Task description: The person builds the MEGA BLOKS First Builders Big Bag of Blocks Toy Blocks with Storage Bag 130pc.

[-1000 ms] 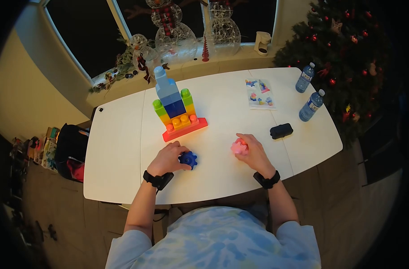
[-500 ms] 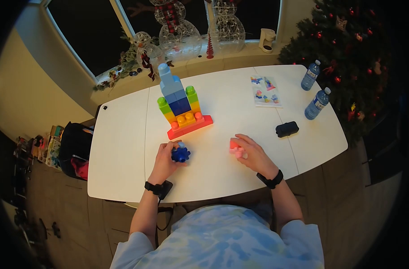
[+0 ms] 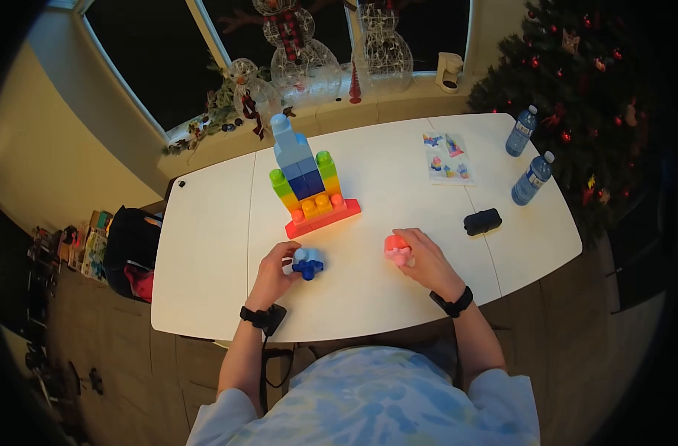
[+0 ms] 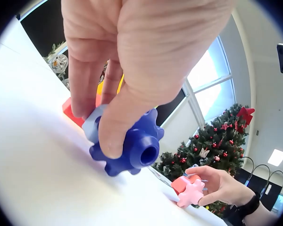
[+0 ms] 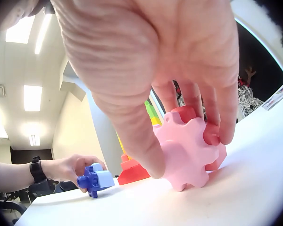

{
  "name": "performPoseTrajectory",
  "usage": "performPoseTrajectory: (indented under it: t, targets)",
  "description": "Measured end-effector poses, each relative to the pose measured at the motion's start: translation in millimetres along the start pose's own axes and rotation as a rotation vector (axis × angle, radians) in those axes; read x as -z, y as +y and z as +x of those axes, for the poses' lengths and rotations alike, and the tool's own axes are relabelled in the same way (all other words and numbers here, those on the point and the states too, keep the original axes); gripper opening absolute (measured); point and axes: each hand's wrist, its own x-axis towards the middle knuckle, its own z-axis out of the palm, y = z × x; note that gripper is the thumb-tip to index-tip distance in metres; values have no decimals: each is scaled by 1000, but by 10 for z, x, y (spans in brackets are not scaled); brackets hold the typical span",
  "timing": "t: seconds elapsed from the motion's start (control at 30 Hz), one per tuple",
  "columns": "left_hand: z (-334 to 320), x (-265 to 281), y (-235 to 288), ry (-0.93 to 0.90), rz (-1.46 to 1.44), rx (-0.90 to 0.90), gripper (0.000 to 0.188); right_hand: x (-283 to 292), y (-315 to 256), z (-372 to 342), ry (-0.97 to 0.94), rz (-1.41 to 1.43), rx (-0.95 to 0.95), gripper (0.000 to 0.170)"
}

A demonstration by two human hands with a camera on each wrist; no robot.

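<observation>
My left hand (image 3: 273, 276) pinches a dark blue toy gear (image 4: 144, 136) joined to a light blue block (image 5: 104, 179), low over the white table. In the left wrist view, the thumb lies across the gear, and the fingertips are on the block's side. On the right, my other hand (image 3: 431, 263) grips a pink toy gear (image 5: 188, 153) with a red block (image 5: 184, 113) behind it. Its thumb presses the pink face while the fingers reach round the red part. Beyond both hands rises a tower of stacked toy blocks (image 3: 301, 175) on a long red base (image 3: 323, 218).
At the table's back right lies a picture sheet (image 3: 449, 159). Two water bottles (image 3: 532, 178) stand along the right edge, near a black case (image 3: 482, 221). A dark chair (image 3: 133, 245) is beside the left edge, and a decorated tree (image 3: 569, 97) stands behind the right corner.
My left hand has turned the blue gear, bringing its light blue block into view from above. The pink gear has also been tilted in my right hand, showing more of the red block.
</observation>
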Motion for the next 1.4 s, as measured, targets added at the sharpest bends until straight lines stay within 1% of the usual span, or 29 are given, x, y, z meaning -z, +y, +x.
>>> performPoseTrajectory:
  t: [0.03, 0.1, 0.13, 0.17, 0.23, 0.37, 0.4, 0.47, 0.6, 0.67, 0.7, 0.77, 0.9, 0.97, 1.0, 1.03, 1.07, 1.17, 1.23, 1.27, 1.33, 1.4]
  targets:
    - [41, 6, 45, 44, -41, 2, 59, -1, 8, 13, 16, -10, 0, 57]
    - [158, 43, 117, 204, -143, -19, 61, 1, 8, 34, 33, 3, -7, 56]
    - [229, 72, 169, 277, -109, -88, 61, -2, 6, 39, 44, 16, -13, 56]
    - [302, 97, 216, 276, -110, -88, 61, -13, 10, 41, 44, 16, -14, 56]
    - [436, 139, 296, 358, -112, -104, 60, -42, 19, 52, 39, 42, -22, 52]
    - [585, 142, 299, 343, -74, -114, 59, -66, -23, 59, 39, 49, -53, 51]
    - [596, 138, 292, 341, -73, -116, 59, -63, -38, 60, 21, 64, -92, 52]
    - [600, 142, 311, 356, 33, -143, 58, -65, -24, 76, 4, 82, -135, 54]
    - [586, 118, 359, 352, 81, -150, 55, -75, -2, 96, 23, 85, -102, 57]
    - [577, 95, 348, 388, 164, -202, 55, -74, -16, 103, 31, 100, -100, 58]
    - [572, 89, 334, 387, 165, -201, 55, -76, -21, 103, 25, 101, -100, 58]
    - [568, 78, 316, 422, 289, -209, 53, -89, -18, 100, 18, 103, -100, 58]
    - [580, 58, 339, 470, 348, -261, 52, -100, -11, 104, 35, 128, -82, 57]
    - [586, 57, 349, 466, 383, -256, 47, -88, -37, 126, 46, 129, -70, 57]
    - [585, 57, 367, 466, 382, -256, 47, -78, -64, 161, 87, 109, -24, 56]
    - [583, 62, 415, 431, 357, -216, 46, -67, -93, 203, 128, 88, 23, 55]
    - [584, 68, 445, 395, 332, -177, 45, -56, -130, 258, 128, 86, 23, 55]
    - [601, 111, 462, 349, 343, -133, 45, -38, -256, 504, 144, 130, 46, 54]
    - [597, 127, 489, 342, 344, -113, 46, -78, -353, 701, 185, 159, 148, 55]
    - [595, 133, 503, 330, 346, -92, 47, -102, -402, 798, 184, 158, 155, 55]
    - [592, 139, 507, 334, 343, -86, 47, -164, -486, 978, 188, 190, 267, 56]
    - [586, 136, 497, 341, 338, -78, 48, -271, -497, 1118, 162, 221, 286, 55]
